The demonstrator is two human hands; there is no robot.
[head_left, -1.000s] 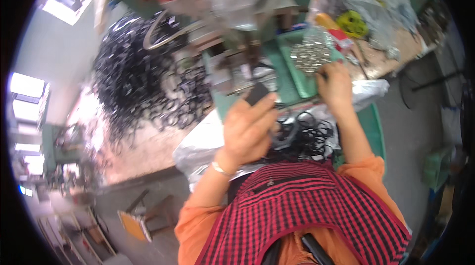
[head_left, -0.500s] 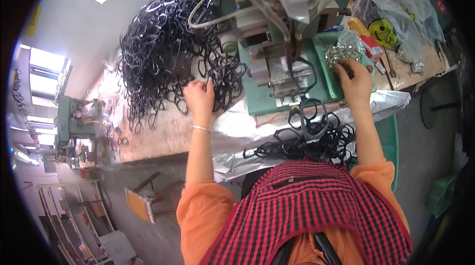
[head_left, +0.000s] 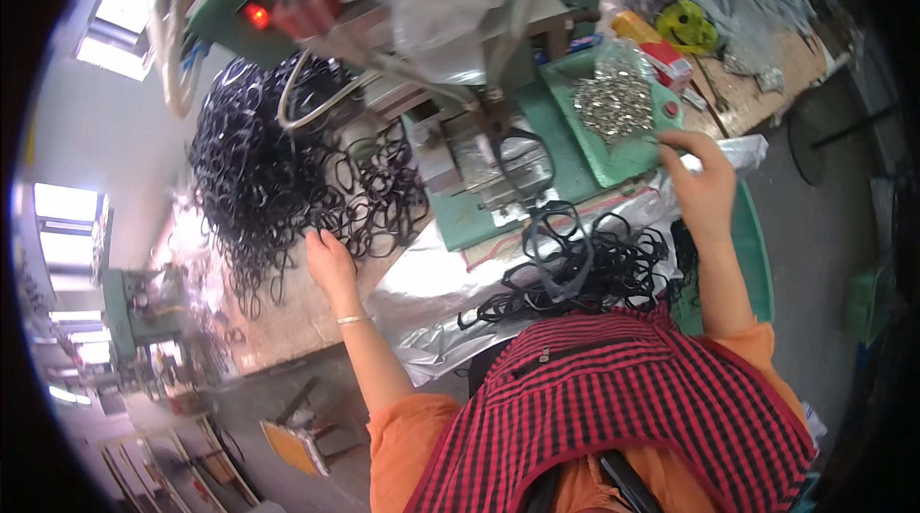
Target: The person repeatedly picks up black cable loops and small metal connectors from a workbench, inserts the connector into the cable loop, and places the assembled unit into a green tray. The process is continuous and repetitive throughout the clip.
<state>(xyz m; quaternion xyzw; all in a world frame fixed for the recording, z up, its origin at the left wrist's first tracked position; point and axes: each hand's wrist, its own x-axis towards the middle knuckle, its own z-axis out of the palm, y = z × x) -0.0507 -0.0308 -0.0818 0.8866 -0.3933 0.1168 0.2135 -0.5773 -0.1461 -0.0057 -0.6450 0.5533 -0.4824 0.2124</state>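
Observation:
My left hand (head_left: pixel 332 266) is closed at the near edge of a big heap of black looped frames (head_left: pixel 254 159), fingertips against the loops; what it grips is hidden. My right hand (head_left: pixel 704 182) pinches a tiny, thin metal piece at the near right edge of a green tray (head_left: pixel 613 164). Shiny small metal parts (head_left: pixel 613 103) are piled in that tray. Between my hands stands a green bench press (head_left: pixel 455 221), with one black frame (head_left: pixel 525 160) hanging at its tool. More black frames (head_left: pixel 594 269) lie tangled in front of it, close to my apron.
Clear hoses (head_left: pixel 335 63) and a plastic bag (head_left: pixel 431 5) hang about the press head. Right of the tray lie a red and white box (head_left: pixel 668 63), a yellow smiley item (head_left: pixel 687 26) and plastic bags. A stool (head_left: pixel 295 446) stands below the table at left.
My right hand has come out of the metal parts to the tray's near right edge, fingers pinched. My left hand has shifted along the heap's near edge. The whole view has turned.

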